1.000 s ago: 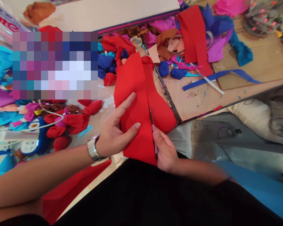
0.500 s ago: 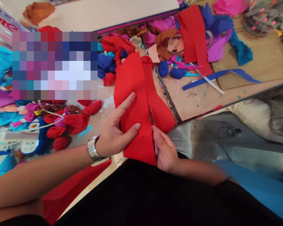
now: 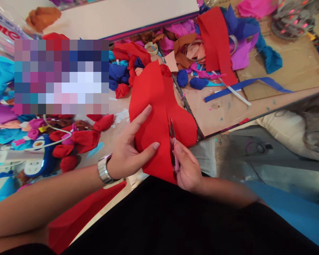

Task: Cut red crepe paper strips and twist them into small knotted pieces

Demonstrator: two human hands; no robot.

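A wide piece of red cloth (image 3: 151,92) lies over the table's front edge, with a slit running along its right part. My left hand (image 3: 130,148) rests on it, thumb and index finger spread apart, a metal watch (image 3: 104,169) on the wrist. Small scissors with pink handles (image 3: 176,164) are in my right hand (image 3: 187,166), its fingers closed round the handles. The blades stand parted at the slit, between the wide red piece and the red flap on the right.
Blue ribbon (image 3: 250,88) and a white strip (image 3: 235,92) cross on the right tabletop. Rolled cloth pieces, a tape roll (image 3: 151,48) and a blue-white power socket (image 3: 38,159) lie further off. Brown cardboard (image 3: 292,67) is at the right.
The scissor blades have parted wider and show more above the red cloth. The red flap right of the slit has shifted. My left hand stays in nearly the same place.
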